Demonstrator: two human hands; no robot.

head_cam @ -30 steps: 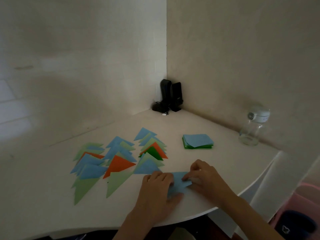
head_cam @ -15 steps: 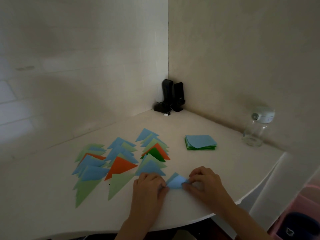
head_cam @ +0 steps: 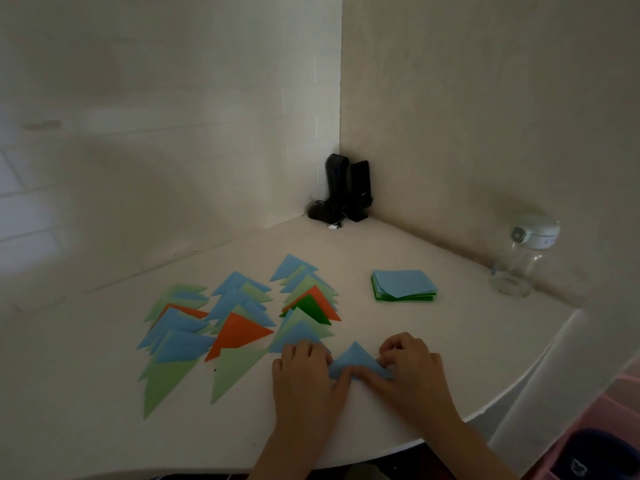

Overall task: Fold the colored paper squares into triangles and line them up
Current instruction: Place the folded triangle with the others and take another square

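Item: blue folded triangle (head_cam: 353, 358), flat on the white table (head_cam: 433, 341) near its front edge, apex pointing toward the far corner. Your left hand (head_cam: 306, 379) presses its left corner, fingers curled over the paper; your right hand (head_cam: 410, 368) pinches and presses its right corner. The hands sit close together, the triangle between them.

Item: rows of folded triangles (head_cam: 239, 320), blue, light green, orange and dark green, overlapping, left of centre.

Item: stack of paper squares (head_cam: 403, 285), blue on top, toward the right edge.

Item: clear jar (head_cam: 519, 261), right rear edge.

Item: black speakers (head_cam: 346, 188), far corner.
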